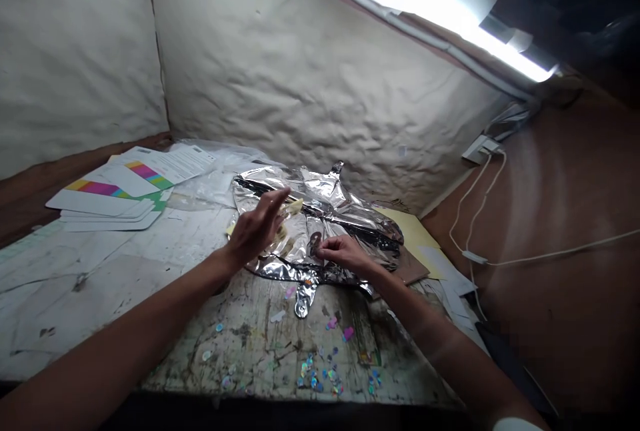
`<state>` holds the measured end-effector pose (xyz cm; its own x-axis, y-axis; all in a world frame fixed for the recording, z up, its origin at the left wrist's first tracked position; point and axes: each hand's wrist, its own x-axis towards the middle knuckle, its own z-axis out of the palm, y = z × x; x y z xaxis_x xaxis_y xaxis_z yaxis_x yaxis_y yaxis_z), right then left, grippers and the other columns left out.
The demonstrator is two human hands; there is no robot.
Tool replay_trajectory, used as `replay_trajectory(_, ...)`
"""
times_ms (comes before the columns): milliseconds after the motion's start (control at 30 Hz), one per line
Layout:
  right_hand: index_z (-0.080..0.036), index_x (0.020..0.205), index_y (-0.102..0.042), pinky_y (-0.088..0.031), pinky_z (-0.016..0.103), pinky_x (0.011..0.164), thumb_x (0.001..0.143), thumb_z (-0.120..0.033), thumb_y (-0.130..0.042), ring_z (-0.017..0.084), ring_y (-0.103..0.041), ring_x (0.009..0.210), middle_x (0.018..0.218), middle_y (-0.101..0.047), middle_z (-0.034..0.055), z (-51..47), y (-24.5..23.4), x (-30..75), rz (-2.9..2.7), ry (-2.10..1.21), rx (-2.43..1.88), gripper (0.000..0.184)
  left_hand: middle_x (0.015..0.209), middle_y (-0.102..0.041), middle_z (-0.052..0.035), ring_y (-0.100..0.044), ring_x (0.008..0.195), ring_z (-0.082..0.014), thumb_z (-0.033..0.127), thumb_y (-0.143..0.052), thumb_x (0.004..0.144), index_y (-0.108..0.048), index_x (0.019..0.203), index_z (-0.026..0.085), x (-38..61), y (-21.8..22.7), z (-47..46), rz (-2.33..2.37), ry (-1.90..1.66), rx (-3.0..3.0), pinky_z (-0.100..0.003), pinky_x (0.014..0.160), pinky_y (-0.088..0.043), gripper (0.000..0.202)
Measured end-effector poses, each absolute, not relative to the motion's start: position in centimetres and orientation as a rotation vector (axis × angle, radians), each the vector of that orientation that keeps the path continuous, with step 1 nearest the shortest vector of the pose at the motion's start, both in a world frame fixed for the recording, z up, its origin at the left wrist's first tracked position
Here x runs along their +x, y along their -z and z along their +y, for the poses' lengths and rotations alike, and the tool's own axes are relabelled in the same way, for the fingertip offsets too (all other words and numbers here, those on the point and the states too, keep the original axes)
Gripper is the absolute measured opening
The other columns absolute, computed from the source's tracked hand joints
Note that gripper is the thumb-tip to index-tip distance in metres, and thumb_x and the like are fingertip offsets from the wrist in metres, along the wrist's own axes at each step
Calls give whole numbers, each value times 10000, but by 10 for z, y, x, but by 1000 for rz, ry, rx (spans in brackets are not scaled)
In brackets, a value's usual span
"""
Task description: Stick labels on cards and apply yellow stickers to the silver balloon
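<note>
Crinkled pale wall [280,64] filling upper frame; stained table [255,357] stretching below. Silver foil piece [333,211] lying centre frame. Left hand [256,225] hovering over its left part, fingers extended; right hand [349,254] reaching its middle, fingertips bunched, grip unclear.

The left hand [256,229] is over silvery foil [336,229] on a stained table [255,344], the right hand [346,253] low against it.

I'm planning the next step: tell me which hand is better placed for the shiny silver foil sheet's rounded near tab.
Probably the right hand: its fingertips are closer to the tab; the left hand seems raised, farther off.
</note>
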<state>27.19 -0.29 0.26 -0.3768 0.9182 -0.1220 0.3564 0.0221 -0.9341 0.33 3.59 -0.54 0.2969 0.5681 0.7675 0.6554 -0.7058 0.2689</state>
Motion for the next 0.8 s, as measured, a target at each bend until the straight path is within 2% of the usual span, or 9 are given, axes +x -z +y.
replay_trajectory(67, -135, 735, -681, -344, 239, 611, 725, -469, -741, 103, -474, 616, 658, -578, -18, -5, -2, 269, -1779, -1330, -1255, 339, 1447, -445, -100, -644, 740, -149, 158, -457, 898, -451, 1383, 323, 10, 10, 31, -1141, 1147, -2565, -244, 528, -463, 512)
replay_trajectory(167, -131, 725, -690, -377, 245, 632, 699, -457, -762, 115, -512, 625, 671, -615, -3, -11, 1, 265, -1738, -1370, -1237, 335, 1301, -588, -34, -660, 835, -205, 189, -497, 870, -669, 1130, 326, 18, 15, 23, -1141, 806, -2743, -304, 648, -510, 340)
replay_trajectory(233, -129, 718, -685, -394, 249, 626, 660, -438, -795, 124, -536, 624, 682, -640, 11, -15, 5, 263, -1706, -1385, -1256, 332, 1190, -659, -40, -650, 961, -243, 221, -495, 877, -693, 1091, 296, 25, 20, 20, -1195, 784, -2818, -371, 809, -513, 301)
replay_trajectory(333, -135, 691, -660, -397, 243, 609, 631, -409, -824, 120, -542, 612, 679, -646, 11, -18, 10, 263, -1653, -1384, -1257, 325, 1305, -616, -62, -542, 1222, -269, 349, -458, 931, -630, 1229, 272, 35, 30, 17, -1262, 863, -2948, -478, 1031, -398, 353)
replay_trajectory(400, -136, 684, -654, -405, 248, 624, 626, -407, -830, 123, -550, 625, 688, -648, 10, -19, 12, 265, -1621, -1416, -1222, 328, 1399, -543, -49, -442, 1331, -296, 457, -479, 920, -621, 1243, 296, 40, 35, 16, -1264, 823, -3062, -548, 1075, -328, 388)
replay_trajectory(500, -132, 730, -683, -384, 244, 610, 685, -455, -780, 112, -519, 608, 672, -622, -3, -18, 11, 269, -1674, -1475, -1167, 341, 1413, -530, -12, -403, 1363, -306, 441, -492, 920, -686, 1121, 330, 43, 38, 16, -1244, 747, -3172, -609, 1100, -247, 301)
replay_trajectory(567, -133, 758, -681, -347, 234, 570, 718, -486, -743, 94, -468, 569, 640, -581, -22, -18, 10, 269, -1674, -1457, -1172, 361, 1405, -539, -5, -391, 1374, -289, 412, -448, 947, -688, 1112, 330, 43, 37, 17, -1206, 779, -3204, -611, 1116, -209, 304)
replay_trajectory(667, -146, 721, -621, -340, 229, 555, 653, -469, -797, 91, -461, 563, 631, -566, -33, -18, 11, 265, -1590, -1323, -1229, 374, 1416, -526, -18, -382, 1384, -261, 425, -359, 979, -649, 1193, 311, 44, 31, 15, -1151, 920, -3228, -575, 1125, -231, 378)
replay_trajectory(800, -147, 656, -576, -368, 238, 574, 605, -457, -830, 108, -502, 592, 647, -600, -9, -18, 18, 260, -1618, -1274, -1233, 403, 1315, -617, -29, -478, 1314, -246, 389, -542, 891, -714, 1067, 283, 50, 25, 8, -1173, 1071, -3139, -514, 1129, -272, 268)
